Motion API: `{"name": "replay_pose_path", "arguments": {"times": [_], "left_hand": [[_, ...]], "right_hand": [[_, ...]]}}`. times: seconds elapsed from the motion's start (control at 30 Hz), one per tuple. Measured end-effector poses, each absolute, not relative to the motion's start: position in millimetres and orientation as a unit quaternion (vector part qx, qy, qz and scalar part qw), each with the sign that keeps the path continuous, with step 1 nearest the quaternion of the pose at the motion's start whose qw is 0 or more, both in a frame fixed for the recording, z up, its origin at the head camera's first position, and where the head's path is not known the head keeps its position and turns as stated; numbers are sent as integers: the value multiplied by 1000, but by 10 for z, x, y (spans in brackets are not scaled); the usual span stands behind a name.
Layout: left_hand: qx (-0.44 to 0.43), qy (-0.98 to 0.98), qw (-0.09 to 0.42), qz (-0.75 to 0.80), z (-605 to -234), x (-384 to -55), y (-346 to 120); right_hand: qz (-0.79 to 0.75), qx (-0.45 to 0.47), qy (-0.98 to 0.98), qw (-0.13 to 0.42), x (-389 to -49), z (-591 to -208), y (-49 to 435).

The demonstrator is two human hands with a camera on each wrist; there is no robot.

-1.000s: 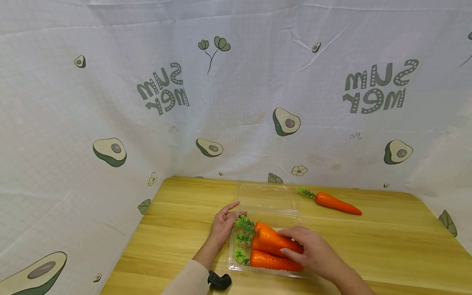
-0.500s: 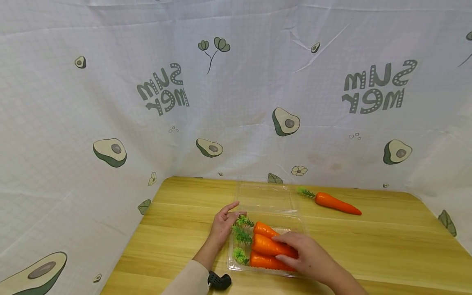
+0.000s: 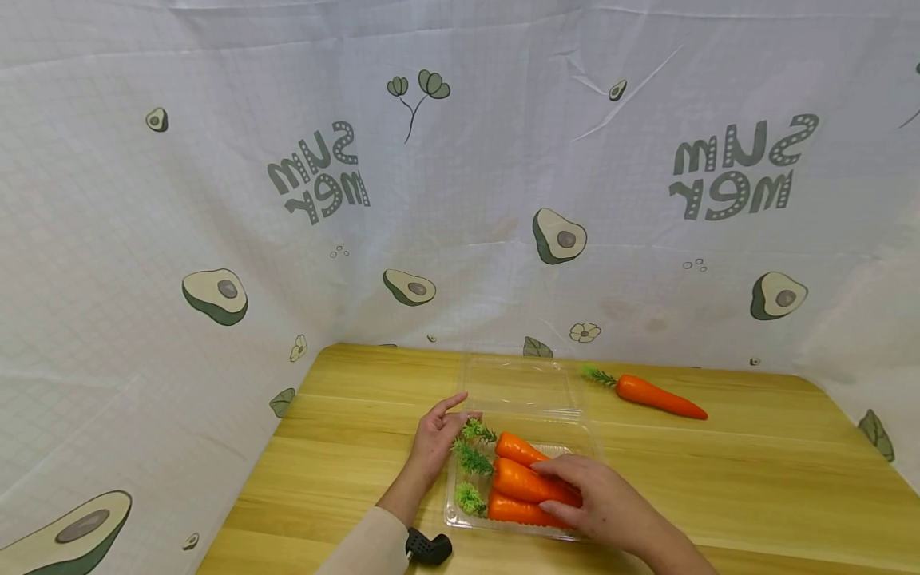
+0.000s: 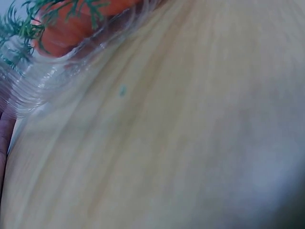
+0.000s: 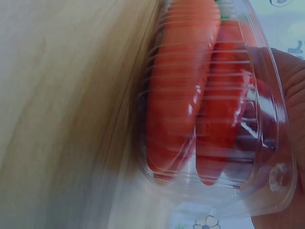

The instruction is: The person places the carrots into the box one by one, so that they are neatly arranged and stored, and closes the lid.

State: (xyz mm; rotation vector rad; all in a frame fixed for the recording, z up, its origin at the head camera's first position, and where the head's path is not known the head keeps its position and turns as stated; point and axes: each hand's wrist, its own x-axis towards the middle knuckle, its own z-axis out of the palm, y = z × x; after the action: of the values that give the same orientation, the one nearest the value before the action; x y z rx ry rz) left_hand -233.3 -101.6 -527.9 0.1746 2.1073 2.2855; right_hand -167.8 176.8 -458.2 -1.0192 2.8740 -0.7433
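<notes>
In the head view a clear plastic box [image 3: 460, 517] lies on the table with its lid [image 3: 521, 382] folded back. Three orange carrots with green tops lie inside, tops to the left. My right hand [image 3: 600, 499] holds the upper carrot [image 3: 528, 481], thumb on the near side and fingers on the far side. Under it are the near carrot [image 3: 513, 509] and the far carrot [image 3: 516, 449]. At the box's left rim my left hand [image 3: 434, 439] grips the edge, one finger stretched out. Through the box wall [image 5: 281, 157] the right wrist view shows carrot bodies [image 5: 178, 86].
Another carrot [image 3: 661, 397] lies on the wooden table [image 3: 719, 471] at the back right. By the left wrist is a black device [image 3: 429, 548]. A white printed curtain [image 3: 467, 176] stands behind the table and along its sides.
The right hand has moved the upper carrot slightly nearer and left, so that it lies between the other two, with the far one now uncovered. The left hand has stayed put.
</notes>
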Motion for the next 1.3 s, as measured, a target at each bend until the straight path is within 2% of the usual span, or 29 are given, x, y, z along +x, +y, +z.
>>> {"name": "replay_pose_path", "arguments": {"times": [0.37, 0.63, 0.9, 1.3], "left_hand": [[57, 678, 13, 733, -5263, -2329, -1010], [54, 679, 14, 732, -5262, -2331, -1013], [59, 674, 11, 736, -5261, -2339, -1004], [57, 670, 13, 740, -5259, -2346, -1002]], "right_hand": [[-264, -282, 922, 17, -1734, -4482, 1874], [-290, -297, 909, -20, -1852, -4404, 2047], [-282, -294, 907, -105, -1964, -4384, 2206], [-280, -249, 918, -127, -2141, -4352, 2417]]}}
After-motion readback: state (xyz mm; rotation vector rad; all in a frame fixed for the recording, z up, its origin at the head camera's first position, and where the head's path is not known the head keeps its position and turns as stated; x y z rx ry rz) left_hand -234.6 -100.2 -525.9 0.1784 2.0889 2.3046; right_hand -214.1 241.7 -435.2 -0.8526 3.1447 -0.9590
